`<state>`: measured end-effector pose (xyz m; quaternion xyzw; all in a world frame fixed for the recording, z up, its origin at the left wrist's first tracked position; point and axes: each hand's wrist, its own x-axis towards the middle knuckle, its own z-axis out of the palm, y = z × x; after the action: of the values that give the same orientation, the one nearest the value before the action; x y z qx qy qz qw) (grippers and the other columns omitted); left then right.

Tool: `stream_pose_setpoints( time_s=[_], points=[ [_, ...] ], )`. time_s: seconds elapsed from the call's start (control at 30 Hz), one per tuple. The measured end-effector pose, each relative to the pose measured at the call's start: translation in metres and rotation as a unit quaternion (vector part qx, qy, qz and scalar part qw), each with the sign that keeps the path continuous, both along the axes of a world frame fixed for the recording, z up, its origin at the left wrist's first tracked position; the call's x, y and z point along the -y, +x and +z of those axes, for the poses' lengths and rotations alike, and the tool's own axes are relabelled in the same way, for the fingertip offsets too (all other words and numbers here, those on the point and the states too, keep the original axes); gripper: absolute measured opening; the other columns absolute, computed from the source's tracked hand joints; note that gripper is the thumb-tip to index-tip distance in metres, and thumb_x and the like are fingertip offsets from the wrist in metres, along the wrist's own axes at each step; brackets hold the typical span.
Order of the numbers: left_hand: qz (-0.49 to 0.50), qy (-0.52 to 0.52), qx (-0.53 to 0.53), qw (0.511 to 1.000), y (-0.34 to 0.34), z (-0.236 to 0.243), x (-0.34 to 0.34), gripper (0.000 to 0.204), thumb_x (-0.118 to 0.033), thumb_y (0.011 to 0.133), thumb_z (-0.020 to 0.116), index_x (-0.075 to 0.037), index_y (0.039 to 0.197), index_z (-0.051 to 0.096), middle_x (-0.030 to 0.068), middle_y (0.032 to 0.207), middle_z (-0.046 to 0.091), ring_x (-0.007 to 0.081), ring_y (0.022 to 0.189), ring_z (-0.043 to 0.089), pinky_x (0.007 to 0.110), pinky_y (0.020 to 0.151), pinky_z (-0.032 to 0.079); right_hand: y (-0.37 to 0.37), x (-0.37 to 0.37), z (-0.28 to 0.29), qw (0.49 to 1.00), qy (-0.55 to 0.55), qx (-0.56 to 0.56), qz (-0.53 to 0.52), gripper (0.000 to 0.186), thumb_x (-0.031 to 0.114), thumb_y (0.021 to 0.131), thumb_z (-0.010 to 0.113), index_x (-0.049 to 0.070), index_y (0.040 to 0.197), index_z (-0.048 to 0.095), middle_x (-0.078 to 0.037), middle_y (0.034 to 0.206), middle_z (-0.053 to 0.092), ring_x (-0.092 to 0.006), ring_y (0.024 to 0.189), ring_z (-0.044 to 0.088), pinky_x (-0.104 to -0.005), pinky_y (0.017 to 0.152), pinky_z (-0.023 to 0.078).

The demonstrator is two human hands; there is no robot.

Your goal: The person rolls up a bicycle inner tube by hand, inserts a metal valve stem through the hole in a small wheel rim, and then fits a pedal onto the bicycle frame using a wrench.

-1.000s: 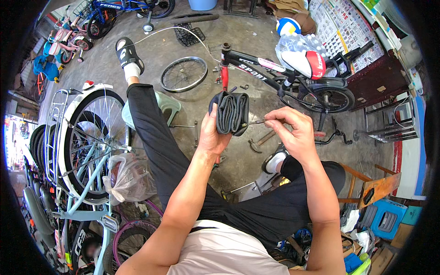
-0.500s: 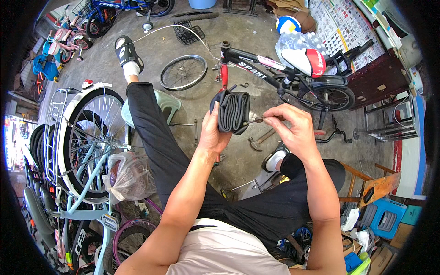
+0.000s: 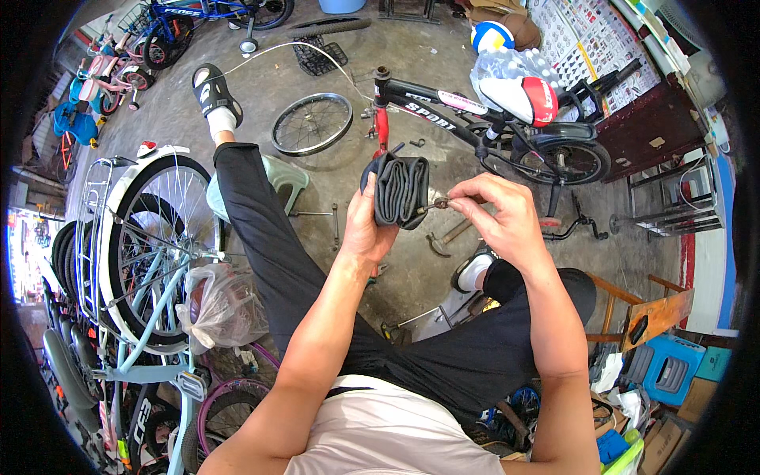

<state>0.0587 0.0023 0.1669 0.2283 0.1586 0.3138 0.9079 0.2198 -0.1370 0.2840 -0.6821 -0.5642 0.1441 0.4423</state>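
Your left hand (image 3: 368, 229): some fingers hidden behind the folded black rubber bundle (image 3: 401, 192). The small metal bit (image 3: 440, 203) at your right hand's (image 3: 499, 210) fingertips: too small to identify. Hammer (image 3: 453, 233) just below those fingers: handle end covered by your right hand. Blue tub (image 3: 342, 6), far above your left fingers: cut by the top edge; same for the blue bicycle (image 3: 190, 13), far up-left of them. Plastic bag (image 3: 226, 309), below-left of your left fingers: contents unclear.
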Motion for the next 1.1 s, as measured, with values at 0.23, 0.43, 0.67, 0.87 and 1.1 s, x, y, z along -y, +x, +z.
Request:
stream_pose_setpoints(
  time_s=[0.23, 0.43, 0.67, 0.87, 1.1],
  points=[
    [-0.01, -0.007, -0.01, 1.0, 0.0, -0.005, 0.001, 0.049, -0.045, 0.107, 0.054, -0.009, 0.14, 0.056, 0.0072, 0.133, 0.067, 0.0218, 0.117, 0.066, 0.043, 0.102, 0.052, 0.001, 0.0, -0.001, 1.0, -0.007, 0.009, 0.004, 0.011, 0.004, 0.088, 0.076, 0.001, 0.097, 0.072, -0.011, 0.089, 0.072, -0.0248, 0.08, 0.072, -0.0339, 0.07, 0.056],
    [-0.021, -0.009, -0.008, 1.0, 0.0, -0.011, 0.001, 0.05, -0.046, 0.107, 0.053, -0.009, 0.14, 0.055, 0.0088, 0.135, 0.066, 0.024, 0.121, 0.065, 0.045, 0.105, 0.051, 0.002, 0.0, 0.0, 1.0, -0.019, 0.017, 0.001, 0.01, 0.006, 0.088, 0.075, 0.002, 0.097, 0.071, -0.011, 0.088, 0.071, -0.025, 0.079, 0.072, -0.0344, 0.068, 0.056],
    [-0.008, -0.036, -0.004, 0.999, 0.002, -0.001, 0.006, 0.049, -0.043, 0.106, 0.057, -0.007, 0.14, 0.055, 0.0055, 0.131, 0.067, 0.0188, 0.116, 0.066, 0.04, 0.1, 0.052, 0.0, -0.002, -0.002, 0.999, -0.034, 0.012, 0.005, 0.01, 0.007, 0.089, 0.075, 0.003, 0.097, 0.071, -0.011, 0.087, 0.071, -0.0249, 0.077, 0.071, -0.0346, 0.067, 0.055],
    [-0.008, -0.044, -0.008, 0.999, 0.001, -0.008, 0.004, 0.049, -0.044, 0.106, 0.058, -0.008, 0.139, 0.057, 0.0051, 0.13, 0.068, 0.0189, 0.116, 0.067, 0.04, 0.099, 0.053, 0.001, -0.003, -0.005, 1.0, -0.024, 0.018, 0.001, 0.01, 0.006, 0.088, 0.076, 0.002, 0.096, 0.071, -0.011, 0.087, 0.071, -0.0254, 0.078, 0.071, -0.0349, 0.068, 0.055],
    [-0.013, -0.037, -0.014, 0.999, 0.001, -0.011, 0.004, 0.048, -0.045, 0.107, 0.053, -0.01, 0.14, 0.056, 0.008, 0.135, 0.066, 0.0234, 0.122, 0.065, 0.044, 0.105, 0.052, 0.002, -0.004, -0.008, 0.998, 0.007, 0.06, 0.02, 0.012, 0.006, 0.086, 0.078, 0.002, 0.094, 0.07, -0.011, 0.086, 0.07, -0.0275, 0.078, 0.071, -0.0372, 0.069, 0.055]
  ],
)
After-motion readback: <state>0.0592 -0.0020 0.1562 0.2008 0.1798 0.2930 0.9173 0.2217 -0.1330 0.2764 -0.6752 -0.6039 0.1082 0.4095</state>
